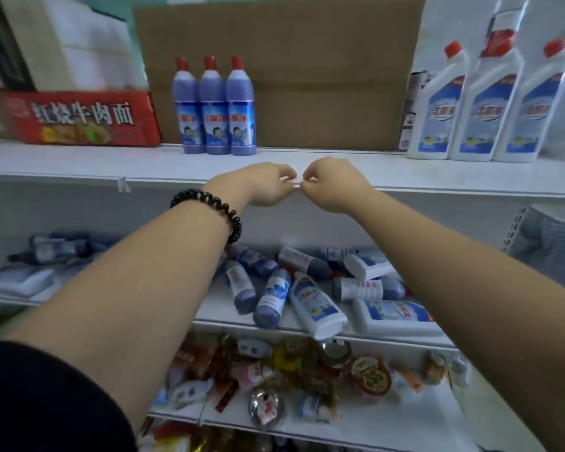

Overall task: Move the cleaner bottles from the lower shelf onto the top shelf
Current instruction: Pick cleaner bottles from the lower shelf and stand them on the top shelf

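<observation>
Three blue cleaner bottles [213, 106] with red caps stand upright in a row on the top shelf [79, 164]. Three white cleaner bottles [490, 106] with red caps stand at its right end. Several blue and white bottles [307, 288] lie jumbled on the lower shelf [274, 324]. My left hand [265, 184] and my right hand [333, 184] hover at the top shelf's front edge, fingers curled, fingertips meeting. Neither hand holds a bottle. A black bracelet [209, 207] is on my left wrist.
A cardboard sheet [307, 60] stands behind the blue bottles. A red noodle pack [79, 122] lies at the top left under a white box [72, 40]. Snack packets and cups [291, 370] fill the shelf below. More bottles [46, 256] lie at the lower left.
</observation>
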`<action>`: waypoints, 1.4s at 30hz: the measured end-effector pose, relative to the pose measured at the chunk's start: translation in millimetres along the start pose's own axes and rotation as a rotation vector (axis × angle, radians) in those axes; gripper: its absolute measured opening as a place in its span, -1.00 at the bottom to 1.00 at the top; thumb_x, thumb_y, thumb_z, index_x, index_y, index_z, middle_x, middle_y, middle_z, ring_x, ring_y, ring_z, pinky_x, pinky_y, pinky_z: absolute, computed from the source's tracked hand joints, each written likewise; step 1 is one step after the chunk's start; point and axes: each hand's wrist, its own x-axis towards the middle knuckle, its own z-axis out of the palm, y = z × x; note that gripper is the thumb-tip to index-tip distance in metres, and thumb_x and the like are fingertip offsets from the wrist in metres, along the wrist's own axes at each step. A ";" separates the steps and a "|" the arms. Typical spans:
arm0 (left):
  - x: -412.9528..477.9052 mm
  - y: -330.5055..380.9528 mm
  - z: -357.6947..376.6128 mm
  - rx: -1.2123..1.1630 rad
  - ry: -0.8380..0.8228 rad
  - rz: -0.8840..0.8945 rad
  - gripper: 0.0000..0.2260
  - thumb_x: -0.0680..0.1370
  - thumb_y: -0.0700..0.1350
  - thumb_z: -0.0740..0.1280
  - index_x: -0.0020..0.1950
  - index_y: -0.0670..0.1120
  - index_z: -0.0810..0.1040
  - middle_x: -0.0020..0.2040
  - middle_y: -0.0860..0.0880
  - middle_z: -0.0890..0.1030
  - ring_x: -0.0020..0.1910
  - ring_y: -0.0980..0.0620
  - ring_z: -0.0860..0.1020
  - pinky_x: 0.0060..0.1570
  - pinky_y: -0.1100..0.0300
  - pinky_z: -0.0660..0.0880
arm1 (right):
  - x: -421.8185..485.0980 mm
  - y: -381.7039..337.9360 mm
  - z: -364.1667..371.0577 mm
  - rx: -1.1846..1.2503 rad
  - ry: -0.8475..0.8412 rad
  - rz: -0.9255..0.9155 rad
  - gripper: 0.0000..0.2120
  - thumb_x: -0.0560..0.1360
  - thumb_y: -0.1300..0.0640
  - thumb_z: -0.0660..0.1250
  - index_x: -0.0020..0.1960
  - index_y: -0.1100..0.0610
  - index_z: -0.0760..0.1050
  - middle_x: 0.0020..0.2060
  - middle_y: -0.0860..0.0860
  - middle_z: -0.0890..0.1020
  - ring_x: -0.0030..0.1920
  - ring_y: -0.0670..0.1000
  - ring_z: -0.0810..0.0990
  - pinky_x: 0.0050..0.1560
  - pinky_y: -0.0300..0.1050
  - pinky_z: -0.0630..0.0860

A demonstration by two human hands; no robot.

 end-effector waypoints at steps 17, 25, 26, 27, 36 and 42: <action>-177.5 -195.9 -34.4 0.081 -0.075 -0.542 -0.45 0.65 0.00 0.25 0.62 0.03 0.16 0.61 -0.05 0.21 0.55 -0.11 0.25 0.49 0.00 0.22 | -1.4 -204.7 84.6 0.077 -0.241 -0.375 -0.56 0.59 0.09 0.24 0.46 0.11 0.44 0.41 0.07 0.50 0.37 0.13 0.48 0.36 0.03 0.44; -257.6 -351.8 -62.8 0.100 -0.061 -0.638 -0.46 0.65 0.03 0.24 0.61 -0.01 0.19 0.60 -0.07 0.24 0.53 -0.11 0.27 0.48 0.05 0.23 | 37.6 -346.8 163.0 0.112 -0.307 -0.388 -0.55 0.58 0.08 0.25 0.46 0.11 0.43 0.42 0.07 0.49 0.38 0.13 0.46 0.36 0.01 0.43; -267.7 -370.9 -64.8 0.103 -0.069 -0.649 -0.45 0.65 0.03 0.24 0.61 -0.02 0.19 0.60 -0.07 0.24 0.54 -0.11 0.26 0.48 0.05 0.22 | 41.9 -364.7 173.7 0.118 -0.316 -0.385 -0.54 0.58 0.08 0.25 0.46 0.10 0.43 0.41 0.07 0.49 0.38 0.14 0.47 0.36 0.02 0.43; -277.6 -389.8 -66.6 0.104 -0.078 -0.665 -0.46 0.66 0.02 0.23 0.62 -0.03 0.18 0.60 -0.08 0.24 0.54 -0.11 0.26 0.48 0.07 0.21 | 45.7 -382.5 184.4 0.127 -0.325 -0.382 -0.54 0.57 0.08 0.25 0.46 0.09 0.43 0.41 0.08 0.49 0.37 0.15 0.47 0.35 0.04 0.44; -329.8 -534.8 -70.6 0.011 -0.109 -0.776 -0.46 0.67 0.02 0.22 0.63 -0.02 0.17 0.63 -0.06 0.16 0.58 -0.08 0.19 0.50 0.06 0.14 | 95.7 -516.0 276.5 0.089 -0.437 -0.386 -0.66 0.55 0.04 0.26 0.26 0.13 0.55 0.15 0.16 0.61 0.07 0.19 0.57 0.05 -0.01 0.54; -313.1 -622.6 -58.9 -0.014 -0.150 -0.775 -0.47 0.68 0.03 0.20 0.63 -0.01 0.15 0.63 -0.05 0.15 0.58 -0.08 0.18 0.49 0.05 0.15 | 143.5 -559.7 346.0 0.101 -0.535 -0.327 -0.63 0.57 0.08 0.26 0.36 0.13 0.49 0.16 0.16 0.60 0.05 0.17 0.59 0.09 0.00 0.55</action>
